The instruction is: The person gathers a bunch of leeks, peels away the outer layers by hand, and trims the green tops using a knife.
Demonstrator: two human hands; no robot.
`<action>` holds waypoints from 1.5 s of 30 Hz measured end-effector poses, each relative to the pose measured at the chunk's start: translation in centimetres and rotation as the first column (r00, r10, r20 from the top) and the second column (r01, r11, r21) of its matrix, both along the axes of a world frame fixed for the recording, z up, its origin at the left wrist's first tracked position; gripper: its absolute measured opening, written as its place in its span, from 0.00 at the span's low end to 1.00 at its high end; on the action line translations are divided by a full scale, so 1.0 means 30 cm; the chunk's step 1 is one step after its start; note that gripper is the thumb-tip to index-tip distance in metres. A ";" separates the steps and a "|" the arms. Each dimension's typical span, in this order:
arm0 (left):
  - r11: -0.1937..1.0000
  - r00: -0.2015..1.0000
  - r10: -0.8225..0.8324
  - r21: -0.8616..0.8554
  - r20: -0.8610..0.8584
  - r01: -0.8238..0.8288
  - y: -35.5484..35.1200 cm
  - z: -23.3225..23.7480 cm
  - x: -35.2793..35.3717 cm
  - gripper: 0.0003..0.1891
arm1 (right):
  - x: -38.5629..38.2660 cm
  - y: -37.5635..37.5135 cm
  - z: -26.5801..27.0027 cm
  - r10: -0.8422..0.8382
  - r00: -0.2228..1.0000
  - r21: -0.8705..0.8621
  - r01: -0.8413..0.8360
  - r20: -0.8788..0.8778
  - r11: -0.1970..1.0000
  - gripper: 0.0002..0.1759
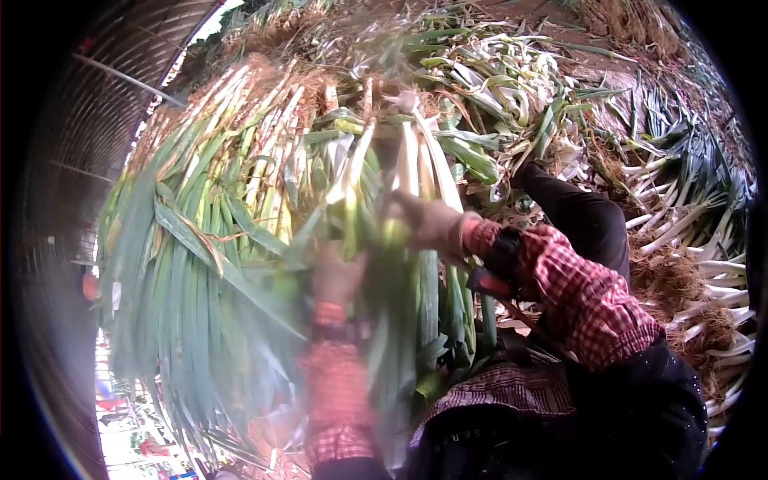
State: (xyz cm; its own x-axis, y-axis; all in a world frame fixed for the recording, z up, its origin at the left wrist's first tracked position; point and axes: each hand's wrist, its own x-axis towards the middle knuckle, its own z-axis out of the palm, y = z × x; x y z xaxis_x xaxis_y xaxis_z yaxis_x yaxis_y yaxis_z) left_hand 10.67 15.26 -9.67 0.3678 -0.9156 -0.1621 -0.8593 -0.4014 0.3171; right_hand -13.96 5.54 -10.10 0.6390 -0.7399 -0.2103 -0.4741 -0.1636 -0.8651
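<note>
My left hand (338,274), smeared by motion, is closed round the green part of a leek (352,212) whose white stem and roots point away from me. To its right, my right hand (432,226) wraps its fingers round several leeks (440,172), their pale stems pointing up and their leaves hanging down towards my lap. Beside my left hand lies a big heap of leeks (204,216), roots at the far end and long green leaves towards me. A dark band and a small red-and-black item (490,284) sit near my right wrist; what the item is, I cannot make out.
Loose stripped leaves (512,84) lie in a tangle beyond my right hand. More leeks with roots (708,296) are piled along the right. My bent leg (588,212) is between them and my right arm. A curved ribbed wall (60,264) rises at the left.
</note>
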 end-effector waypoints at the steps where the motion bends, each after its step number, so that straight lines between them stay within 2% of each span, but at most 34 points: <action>1: 0.999 1.000 -0.005 0.043 0.016 0.004 -0.012 0.013 -0.005 0.28 | 0.011 -0.050 0.014 -0.013 1.000 -0.006 0.013 0.006 1.000 0.49; 2: 0.996 0.999 -0.011 0.087 0.033 0.008 -0.023 0.026 -0.009 0.29 | 0.030 -0.091 0.027 -0.079 0.997 0.009 0.079 -0.007 0.997 0.46; 5: 0.979 0.986 0.104 0.185 -0.127 -0.080 -0.027 0.024 -0.028 0.28 | 0.093 -0.234 0.055 -0.189 0.981 0.081 0.191 -0.036 0.978 0.39; 6: 0.978 0.990 0.107 0.188 -0.087 -0.089 -0.020 0.053 -0.061 0.26 | 0.100 -0.268 0.022 -0.254 0.966 0.091 0.249 0.040 0.964 0.37; 8: 0.977 0.994 0.109 0.186 -0.004 -0.106 -0.010 0.141 -0.134 0.22 | 0.094 -0.246 -0.004 -0.248 0.959 0.151 0.228 0.133 0.962 0.38; 9: 0.994 0.977 0.040 0.090 0.209 -0.060 -0.009 0.137 -0.135 0.20 | 0.085 -0.231 -0.012 -0.245 0.953 0.173 0.215 0.178 0.961 0.38; 10: 1.000 0.911 -0.005 0.002 0.413 0.005 -0.004 0.126 -0.136 0.17 | 0.066 -0.185 -0.063 -0.099 0.988 0.024 0.097 0.119 0.995 0.43; 11: 0.994 0.799 -0.024 -0.071 0.600 0.083 -0.003 0.115 -0.140 0.15 | 0.031 -0.074 -0.045 0.045 0.992 -0.262 -0.014 0.114 0.965 0.49; 12: 0.999 0.836 -0.025 -0.017 0.549 0.041 -0.011 0.141 -0.152 0.15 | -0.030 0.035 0.042 0.084 0.978 -0.042 -0.077 0.189 0.996 0.52; 13: 0.999 0.868 -0.027 0.046 0.496 0.004 -0.019 0.198 -0.168 0.15 | -0.091 0.146 0.139 0.083 0.965 0.181 -0.130 0.249 0.975 0.56; 14: 0.993 0.894 -0.027 0.112 0.447 -0.026 -0.023 0.230 -0.179 0.16 | -0.109 0.173 0.107 0.109 0.953 0.113 -0.145 0.282 0.983 0.53; 15: 0.994 0.861 -0.068 0.112 0.504 0.013 -0.019 0.211 -0.175 0.16 | -0.118 0.181 0.060 0.136 0.939 0.040 -0.157 0.316 0.987 0.54; 17: 0.992 0.801 -0.118 0.101 0.587 0.072 0.005 0.163 -0.158 0.17 | -0.077 0.097 -0.042 -0.006 0.946 -0.009 0.009 0.324 1.000 0.54; 18: 0.992 0.780 -0.129 0.090 0.612 0.094 0.022 0.153 -0.158 0.17 | -0.064 0.034 -0.024 -0.056 0.952 0.123 0.019 0.301 0.992 0.54; 19: 0.990 0.759 -0.139 0.078 0.636 0.115 0.038 0.142 -0.158 0.18 | -0.017 -0.047 -0.140 -0.106 0.926 0.029 0.102 0.363 0.994 0.54; 20: 0.990 0.754 -0.132 0.045 0.644 0.135 0.064 0.151 -0.174 0.18 | -0.013 -0.094 -0.096 -0.131 0.951 0.088 0.110 0.280 0.990 0.54; 22: 0.992 0.888 -0.072 0.123 0.453 0.018 0.075 0.218 -0.225 0.19 | 0.012 -0.154 0.022 -0.201 0.972 0.218 0.171 0.121 0.961 0.52; 23: 0.991 0.916 -0.043 0.132 0.400 -0.011 0.082 0.223 -0.222 0.20 | 0.023 -0.185 0.051 -0.249 0.967 0.285 0.227 0.044 0.931 0.51; 25: 0.985 0.958 0.015 0.161 0.286 -0.064 0.105 0.222 -0.215 0.22 | 0.022 -0.205 0.069 -0.250 0.961 0.315 0.203 0.117 0.927 0.53; 28: 0.997 0.989 0.028 0.071 0.146 -0.039 0.164 0.199 -0.182 0.24 | -0.004 -0.180 0.082 -0.169 0.967 0.297 0.108 0.189 0.949 0.55; 30: 0.958 0.962 -0.274 0.084 -0.004 0.274 0.171 0.223 -0.120 0.23 | -0.057 -0.090 0.002 0.017 0.969 0.038 -0.027 0.246 0.999 0.55; 31: 0.901 0.903 -0.423 0.072 -0.079 0.428 0.167 0.239 -0.081 0.23 | -0.065 -0.053 -0.054 0.141 0.959 -0.177 -0.098 0.245 0.979 0.56; 32: 0.838 0.850 -0.514 0.143 -0.112 0.526 0.095 0.254 -0.021 0.21 | -0.114 0.007 0.034 0.131 0.956 -0.008 -0.133 0.261 0.991 0.57; 33: 0.902 0.904 -0.424 0.114 0.046 0.417 0.024 0.305 -0.005 0.19 | -0.170 0.063 0.144 0.116 0.956 0.167 -0.165 0.271 0.972 0.58; 35: 0.968 0.935 -0.208 -0.076 0.287 0.239 -0.160 0.371 0.060 0.15 | -0.179 0.090 0.170 0.073 0.978 0.211 -0.115 0.196 0.971 0.60; 36: 0.899 0.849 -0.139 -0.295 0.509 0.324 -0.253 0.331 0.169 0.14 | -0.185 0.111 0.209 0.057 0.981 0.246 -0.102 0.183 0.964 0.60; 37: 0.985 0.805 -0.045 -0.107 0.592 0.133 -0.315 0.435 0.107 0.16 | -0.186 0.128 0.229 0.038 0.985 0.280 -0.085 0.167 0.956 0.61; 38: 0.967 0.641 -0.033 -0.138 0.767 0.215 -0.413 0.327 0.291 0.17 | -0.175 0.138 0.192 0.090 0.979 0.215 -0.129 0.184 0.968 0.62; 39: 0.999 0.694 0.032 -0.048 0.719 0.004 -0.476 0.314 0.341 0.22 | -0.164 0.147 0.166 0.110 0.980 0.292 -0.154 0.164 0.944 0.62; 41: 0.999 0.585 0.042 -0.045 0.810 -0.010 -0.524 0.278 0.363 0.21 | -0.171 0.154 0.172 0.190 0.976 0.182 -0.207 0.110 0.961 0.63; 42: 0.993 0.623 -0.029 0.092 0.782 -0.070 -0.540 0.288 0.315 0.20 | -0.178 0.160 0.125 0.181 0.971 0.079 -0.195 0.155 0.978 0.55; 44: 0.903 0.684 -0.152 0.382 0.713 -0.198 -0.500 0.358 0.223 0.18 | -0.215 0.155 0.153 0.125 0.985 0.145 -0.142 0.118 0.979 0.57; 45: 0.909 0.685 -0.163 0.379 0.710 -0.176 -0.474 0.352 0.194 0.18 | -0.225 0.145 0.165 0.105 0.989 0.166 -0.120 0.100 0.979 0.58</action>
